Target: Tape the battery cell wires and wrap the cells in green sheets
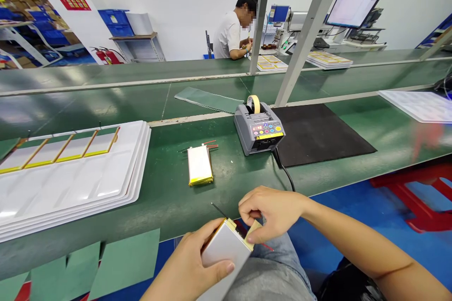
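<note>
My left hand (197,258) is wrapped round a flat silver battery pack (228,254), tilted over my lap, its thumb lying across the broad face. At the pack's top end, my right hand (270,214) pinches a short piece of pale yellow tape (253,231) against the corner. A black wire and a red wire stick out from that end. On the green bench ahead lies a small stack of similar battery packs (199,164) with red and black wires. Behind it to the right stands a grey tape dispenser (259,127) with a yellow tape roll on top.
White trays (134,183) are stacked at left, the top one holding several packs. Green sheets (129,258) overhang the near edge. A black mat (321,134) lies right of the dispenser, whose cable runs forward. Metal posts (307,33) rise mid-bench; a co-worker (229,33) sits beyond.
</note>
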The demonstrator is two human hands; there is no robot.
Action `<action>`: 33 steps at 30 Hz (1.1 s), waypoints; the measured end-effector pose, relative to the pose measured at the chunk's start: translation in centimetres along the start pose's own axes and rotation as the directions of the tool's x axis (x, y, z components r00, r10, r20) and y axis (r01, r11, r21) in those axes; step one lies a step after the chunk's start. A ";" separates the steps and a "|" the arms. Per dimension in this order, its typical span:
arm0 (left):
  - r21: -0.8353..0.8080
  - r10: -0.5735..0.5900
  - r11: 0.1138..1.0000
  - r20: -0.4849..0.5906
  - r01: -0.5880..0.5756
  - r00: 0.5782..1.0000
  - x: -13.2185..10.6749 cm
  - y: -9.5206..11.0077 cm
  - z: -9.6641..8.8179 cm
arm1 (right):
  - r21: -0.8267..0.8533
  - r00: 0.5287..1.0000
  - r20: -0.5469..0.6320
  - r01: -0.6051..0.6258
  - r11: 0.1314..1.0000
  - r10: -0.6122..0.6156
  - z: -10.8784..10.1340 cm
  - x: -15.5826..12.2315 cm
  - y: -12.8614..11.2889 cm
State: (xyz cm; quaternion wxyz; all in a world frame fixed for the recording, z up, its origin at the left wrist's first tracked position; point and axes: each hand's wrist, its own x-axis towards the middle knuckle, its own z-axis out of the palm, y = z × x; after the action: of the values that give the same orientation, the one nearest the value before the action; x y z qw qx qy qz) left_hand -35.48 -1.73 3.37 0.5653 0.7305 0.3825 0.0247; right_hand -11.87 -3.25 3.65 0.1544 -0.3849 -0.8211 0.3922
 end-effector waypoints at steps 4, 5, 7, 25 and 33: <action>0.010 0.015 1.000 -0.015 -0.014 1.000 0.1 -0.2 0.1 | -0.089 0.997 0.003 -0.070 0.994 0.071 0.1 0.4 -0.3; 0.006 0.012 1.000 -0.024 -0.012 1.000 0.1 -0.3 0.1 | -0.104 0.995 -0.006 -0.099 0.990 0.099 0.2 0.4 -0.4; -0.017 -0.001 1.000 -0.056 0.000 0.998 0.2 -0.8 0.2 | -0.092 0.987 -0.048 -0.154 0.984 0.150 0.3 0.5 -0.5; 0.661 0.559 0.727 -0.414 -0.185 0.718 -0.5 -2.5 1.2 | -0.172 0.704 -0.703 -0.026 0.985 -0.104 3.6 -0.7 -2.7; 0.815 0.742 0.528 -0.307 -0.237 0.596 -0.5 -2.7 1.2 | 0.120 0.795 -0.606 0.081 0.989 0.009 3.2 -0.6 -2.1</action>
State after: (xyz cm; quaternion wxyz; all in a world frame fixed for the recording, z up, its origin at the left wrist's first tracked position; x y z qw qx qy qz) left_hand -36.69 -2.75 0.86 0.0453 0.9130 0.2853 0.2883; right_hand -14.30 -6.24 3.20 0.4424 -0.4625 -0.7064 0.3022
